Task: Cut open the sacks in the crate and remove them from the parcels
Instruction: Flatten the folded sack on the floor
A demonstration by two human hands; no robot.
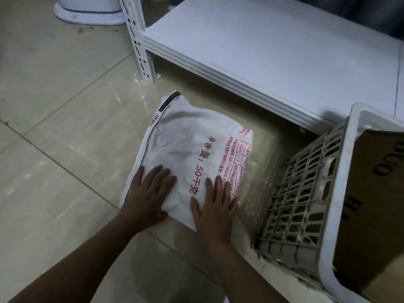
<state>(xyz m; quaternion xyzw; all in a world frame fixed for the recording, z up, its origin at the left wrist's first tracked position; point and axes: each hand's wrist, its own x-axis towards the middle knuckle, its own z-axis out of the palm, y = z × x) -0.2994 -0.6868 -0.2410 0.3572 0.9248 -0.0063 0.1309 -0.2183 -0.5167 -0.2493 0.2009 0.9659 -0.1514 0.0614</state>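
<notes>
1. The left hand [150, 193] lies flat, fingers straight, pressing the near left part of the sack [192, 149].
2. The sack, white with red print, lies folded on the tiled floor [54, 127].
3. The right hand [215, 202] also lies flat on the sack's near right part, fingers spread.
4. The shelf [273, 51] stands behind.
5. The crate [306, 193] sits at the right, a cardboard parcel [371, 193] inside.
</notes>
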